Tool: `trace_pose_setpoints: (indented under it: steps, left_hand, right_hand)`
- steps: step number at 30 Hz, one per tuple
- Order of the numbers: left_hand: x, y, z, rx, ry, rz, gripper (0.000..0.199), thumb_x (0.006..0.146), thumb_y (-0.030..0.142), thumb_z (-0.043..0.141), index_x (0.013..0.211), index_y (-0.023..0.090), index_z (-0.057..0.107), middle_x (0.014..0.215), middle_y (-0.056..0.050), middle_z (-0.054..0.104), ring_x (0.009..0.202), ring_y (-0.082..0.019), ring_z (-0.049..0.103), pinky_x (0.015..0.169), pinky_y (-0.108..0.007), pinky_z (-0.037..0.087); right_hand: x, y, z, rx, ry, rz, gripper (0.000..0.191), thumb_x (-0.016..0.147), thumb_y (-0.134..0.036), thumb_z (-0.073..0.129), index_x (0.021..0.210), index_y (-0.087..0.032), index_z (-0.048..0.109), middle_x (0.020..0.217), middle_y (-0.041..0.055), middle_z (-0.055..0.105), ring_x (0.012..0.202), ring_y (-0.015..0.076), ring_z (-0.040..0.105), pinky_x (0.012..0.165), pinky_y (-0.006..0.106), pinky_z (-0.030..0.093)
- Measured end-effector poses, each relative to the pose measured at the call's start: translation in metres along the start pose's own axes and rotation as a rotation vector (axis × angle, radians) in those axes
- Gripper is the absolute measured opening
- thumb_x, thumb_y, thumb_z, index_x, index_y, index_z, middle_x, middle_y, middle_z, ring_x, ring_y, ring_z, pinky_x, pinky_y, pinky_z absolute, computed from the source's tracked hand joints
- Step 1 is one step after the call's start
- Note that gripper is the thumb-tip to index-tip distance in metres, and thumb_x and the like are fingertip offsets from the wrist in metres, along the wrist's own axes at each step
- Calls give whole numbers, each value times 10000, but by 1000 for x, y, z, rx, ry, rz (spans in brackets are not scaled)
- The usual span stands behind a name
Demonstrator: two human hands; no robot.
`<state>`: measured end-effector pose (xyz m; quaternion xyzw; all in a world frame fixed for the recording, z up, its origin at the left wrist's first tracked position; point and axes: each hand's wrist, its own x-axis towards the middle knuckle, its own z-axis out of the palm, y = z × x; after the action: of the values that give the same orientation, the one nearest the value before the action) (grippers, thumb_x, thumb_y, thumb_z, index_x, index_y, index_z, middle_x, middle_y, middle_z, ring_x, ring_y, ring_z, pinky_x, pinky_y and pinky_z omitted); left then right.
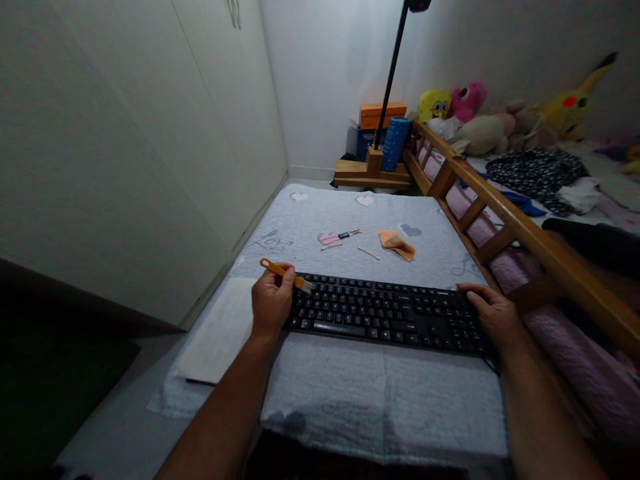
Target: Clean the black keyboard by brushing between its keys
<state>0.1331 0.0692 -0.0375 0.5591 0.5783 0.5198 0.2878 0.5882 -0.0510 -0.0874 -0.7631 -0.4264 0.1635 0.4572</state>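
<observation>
A black keyboard [380,310] lies across the cloth-covered table. My left hand [273,300] pinches a small orange brush [281,270], its pale bristles over the keys at the keyboard's upper left. The fingers of my right hand [493,313] rest on the keyboard's right end, thumb and forefinger apart at its top corner. Beyond the keyboard lie a black-handled metal tool [344,235], two cotton swabs, one near the tool [331,247] and one further right [369,253], and a folded orange cloth [397,245].
A flat white item [220,333] lies at the table's left, beside a white cabinet [150,147]. A wooden bed rail [530,233] runs along the right, with plush toys behind it. A wooden stand [373,173] with a black pole stands past the far edge.
</observation>
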Motion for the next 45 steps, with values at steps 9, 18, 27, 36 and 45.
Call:
trace_pose_setpoints:
  steps: [9,18,27,36,45]
  left_hand:
    - [1,2,-7,237,219,188,244,902,357,580,991,184,728,955,-62,759,810,-195,703,804,-330,538]
    - [8,-5,-5,-72,51,-80,306,823,426,647,968,166,714,798,-31,712,739,-192,683,700,-304,532]
    - [6,-12,-7,265,239,261,213,916,319,569,984,186,720,939,-61,733,841,-199,691,856,-356,538]
    - [-1,5,-3,-139,231,44,265,885,403,654,1007,175,707,922,-34,724,812,-164,680,762,-285,537]
    - [-19,6,5,-173,29,29,234,901,401,671,976,184,719,891,-32,714,826,-177,680,775,-298,537]
  right_hand:
    - [1,5,0,64,-18,23,296,835,-461,643,994,-252,780,1146,53,777,1130,298,681,1063,456,463]
    - [1,2,1,44,-4,15,269,819,-444,644,966,-268,786,1111,44,788,1101,300,694,1039,444,482]
    - [0,-1,0,35,-6,29,262,819,-452,646,949,-276,789,1097,38,793,1073,301,701,1000,425,504]
    - [1,-6,-2,40,-9,54,274,787,-446,657,931,-258,792,1108,61,789,1145,323,680,1086,451,460]
    - [-4,-10,-6,136,-26,153,321,732,-485,727,940,-250,793,1156,72,780,1199,336,661,1110,442,445]
